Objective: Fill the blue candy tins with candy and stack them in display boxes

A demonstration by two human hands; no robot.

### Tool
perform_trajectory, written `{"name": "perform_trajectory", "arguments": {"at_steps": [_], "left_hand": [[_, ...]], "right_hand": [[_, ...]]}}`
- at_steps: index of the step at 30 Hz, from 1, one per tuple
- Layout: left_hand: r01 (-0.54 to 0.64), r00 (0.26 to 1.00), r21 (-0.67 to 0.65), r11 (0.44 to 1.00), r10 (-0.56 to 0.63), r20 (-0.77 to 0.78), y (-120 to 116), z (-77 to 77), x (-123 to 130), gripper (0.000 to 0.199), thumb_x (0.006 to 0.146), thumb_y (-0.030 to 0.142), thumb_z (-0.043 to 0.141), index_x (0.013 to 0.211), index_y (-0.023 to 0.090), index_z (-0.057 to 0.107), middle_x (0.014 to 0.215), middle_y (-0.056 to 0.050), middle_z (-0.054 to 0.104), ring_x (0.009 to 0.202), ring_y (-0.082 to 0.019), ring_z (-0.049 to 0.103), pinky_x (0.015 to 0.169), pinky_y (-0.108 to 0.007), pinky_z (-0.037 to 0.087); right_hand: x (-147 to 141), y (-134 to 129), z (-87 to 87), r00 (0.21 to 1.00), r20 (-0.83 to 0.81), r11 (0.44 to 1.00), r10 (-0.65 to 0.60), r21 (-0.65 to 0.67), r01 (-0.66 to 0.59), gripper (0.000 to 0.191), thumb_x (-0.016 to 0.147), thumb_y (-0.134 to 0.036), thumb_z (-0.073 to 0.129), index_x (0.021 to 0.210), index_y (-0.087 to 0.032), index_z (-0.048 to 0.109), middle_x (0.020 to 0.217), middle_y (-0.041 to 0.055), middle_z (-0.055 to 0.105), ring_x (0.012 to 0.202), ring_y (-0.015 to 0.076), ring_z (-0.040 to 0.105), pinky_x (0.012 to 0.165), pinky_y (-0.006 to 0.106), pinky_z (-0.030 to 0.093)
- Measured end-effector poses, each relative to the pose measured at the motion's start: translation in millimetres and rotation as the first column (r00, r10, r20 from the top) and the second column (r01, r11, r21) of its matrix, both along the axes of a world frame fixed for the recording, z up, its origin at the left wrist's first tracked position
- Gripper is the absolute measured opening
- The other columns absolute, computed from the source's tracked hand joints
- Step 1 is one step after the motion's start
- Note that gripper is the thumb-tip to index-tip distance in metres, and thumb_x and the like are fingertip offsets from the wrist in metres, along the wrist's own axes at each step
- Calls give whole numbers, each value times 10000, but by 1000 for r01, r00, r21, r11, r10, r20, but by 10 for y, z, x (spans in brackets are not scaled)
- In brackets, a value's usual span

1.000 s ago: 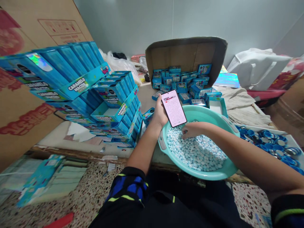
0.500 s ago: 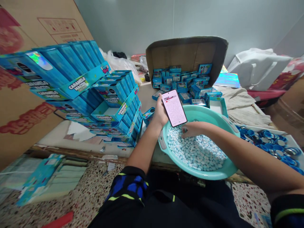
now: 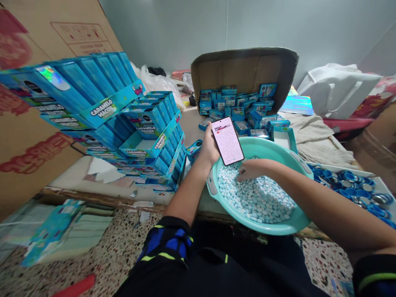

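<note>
My left hand (image 3: 210,146) is wrapped round a phone (image 3: 228,141), its lit screen full of lines of text facing me. The phone is tilted over the left rim of a turquoise basin (image 3: 278,147). Small white and pale-blue candies (image 3: 247,198) fill the lower part of the basin. My right hand (image 3: 250,169) rests among them just below the phone, its fingers curled and bunched. The fingertips are partly hidden, so what they may hold cannot be seen.
Stacked blue display boxes (image 3: 151,140) stand left of the basin. Behind it, a tipped carton (image 3: 241,68) holds several small blue packs (image 3: 236,112). A tray of blue-rimmed lids (image 3: 355,185) lies to the right, near a grey cloth (image 3: 321,140). Flattened cardboard (image 3: 74,231) lies low at left.
</note>
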State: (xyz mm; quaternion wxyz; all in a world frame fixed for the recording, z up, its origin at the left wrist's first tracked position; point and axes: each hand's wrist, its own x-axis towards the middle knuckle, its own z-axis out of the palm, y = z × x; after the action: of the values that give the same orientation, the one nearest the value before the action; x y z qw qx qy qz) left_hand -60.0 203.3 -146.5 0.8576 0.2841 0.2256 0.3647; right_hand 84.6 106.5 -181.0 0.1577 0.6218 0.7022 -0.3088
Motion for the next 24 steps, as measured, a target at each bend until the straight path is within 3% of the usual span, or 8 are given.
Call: {"name": "perform_trajectory", "arguments": {"at_steps": [8,13,19,24], "left_hand": [[2,1000,-13,1000,-2,3,-15,20,-1,648,921,709,481,1133,142,711,1055,-138,772,1118,-320,704,1028,-450,504],[-10,1000,-14,1000,9,-7,-17,28,-2,625,967,673,408,1070,138,714,987,-132,777,1098,-307,712,1021,-442,508],[5,1000,8,1000,-5,1,16,-14,-2,625,905,715,506,1044,144,721,977,-135,774,1100,-317,708,1016,-437,510],[-5,1000,7,1000,5,-6,38,-36,9,617,942,699,439,999,153,719,938,-124,772,1089,-308,712,1011,-442,515]], "right_hand": [[8,-3,15,1000,15,1000,0,-28,0,437,836,-641,630,860,-212,708,920,63,715,827,251,637,621,327,372],[15,-5,13,1000,3,1000,-3,-31,3,412,814,-624,667,891,-224,725,912,49,716,813,239,631,632,322,368],[20,-4,25,1000,-30,999,5,-44,-6,335,800,-547,709,888,-224,714,888,28,704,796,216,615,623,318,355],[42,3,5,997,-75,999,9,-42,-12,301,785,-507,739,865,-218,706,880,28,706,790,208,616,633,308,358]]}}
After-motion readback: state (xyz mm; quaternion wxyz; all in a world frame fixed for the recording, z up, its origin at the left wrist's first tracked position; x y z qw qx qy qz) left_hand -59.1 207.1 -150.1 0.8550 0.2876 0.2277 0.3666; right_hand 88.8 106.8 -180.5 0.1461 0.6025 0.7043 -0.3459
